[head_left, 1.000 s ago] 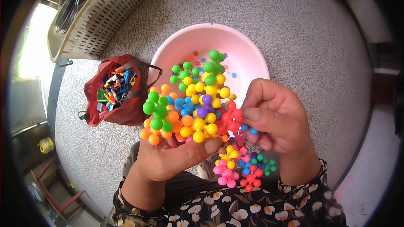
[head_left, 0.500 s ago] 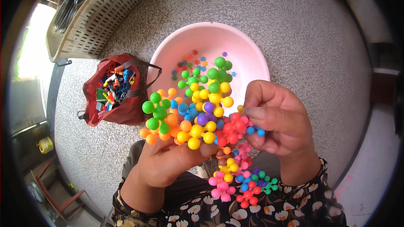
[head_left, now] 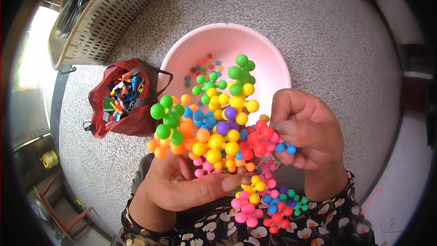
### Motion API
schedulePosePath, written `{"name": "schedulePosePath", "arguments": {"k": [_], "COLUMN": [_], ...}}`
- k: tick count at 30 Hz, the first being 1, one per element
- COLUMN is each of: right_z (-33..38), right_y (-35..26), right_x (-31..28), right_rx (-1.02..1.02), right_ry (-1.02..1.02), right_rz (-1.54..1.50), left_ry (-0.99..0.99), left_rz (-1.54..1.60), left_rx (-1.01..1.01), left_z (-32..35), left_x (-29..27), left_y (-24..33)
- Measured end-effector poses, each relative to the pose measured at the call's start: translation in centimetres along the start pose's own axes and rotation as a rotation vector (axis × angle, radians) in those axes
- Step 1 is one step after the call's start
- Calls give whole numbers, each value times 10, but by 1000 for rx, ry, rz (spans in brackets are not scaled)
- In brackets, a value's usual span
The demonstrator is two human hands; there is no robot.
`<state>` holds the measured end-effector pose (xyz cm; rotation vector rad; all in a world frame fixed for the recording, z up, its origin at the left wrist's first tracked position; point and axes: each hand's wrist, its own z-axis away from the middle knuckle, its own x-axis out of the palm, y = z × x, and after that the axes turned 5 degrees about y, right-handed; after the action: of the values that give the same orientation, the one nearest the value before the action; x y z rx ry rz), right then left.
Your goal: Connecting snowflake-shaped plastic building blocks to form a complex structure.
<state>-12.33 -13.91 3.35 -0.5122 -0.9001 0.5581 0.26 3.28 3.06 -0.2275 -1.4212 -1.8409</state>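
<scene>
Floor (head_left: 318, 32): speckled grey and white. Far left, a cream slotted basket (head_left: 102, 23); left edge, bright window (head_left: 36, 41), with a yellow jug (head_left: 49, 158) and a red-brown chair frame (head_left: 78, 219) nearer. Pink basin (head_left: 267, 54) on floor at centre, beyond the hands; small coloured pieces (head_left: 209, 56) on its bottom, towards the far left. Red bag (head_left: 129, 129) just left of basin, filled with toy bricks (head_left: 132, 95). Jug too small to tell whether it bears a label.

Cluster (head_left: 215, 142) of joined ball-pieces, many colours: held aloft between the hands, overlapping basin's near side. Left hand (head_left: 173, 184) grips it from below, thumb along near edge. Right hand (head_left: 312, 139): fingers curled, pinching its right end by pink and blue balls; fingertips partly hidden.
</scene>
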Motion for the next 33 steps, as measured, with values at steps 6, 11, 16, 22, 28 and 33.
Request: {"name": "schedulePosePath", "arguments": {"k": [6, 11, 16, 22, 28, 33], "right_z": [8, 13, 20, 19, 12, 6], "right_y": [-6, 2, -2, -6, 1, 6], "right_x": [-2, 4, 0, -3, -2, -5], "right_rx": [50, -137, -300, -305, -248, -263], "right_ry": [0, 94, 51, 25, 87, 111], "right_rz": [139, 195, 515, 748, 655, 603], "left_ry": [-51, -46, 24, -15, 64, 42], "left_rz": [-89, -241, -212, -475, -336, -450], "left_rx": [198, 210, 130, 313, 195, 195], "left_z": [-2, -5, -5, -10, -8, -13], "left_x": [0, -1, 4, -9, -3, -2], "left_y": [-9, -12, -10, -20, -19, -16]}}
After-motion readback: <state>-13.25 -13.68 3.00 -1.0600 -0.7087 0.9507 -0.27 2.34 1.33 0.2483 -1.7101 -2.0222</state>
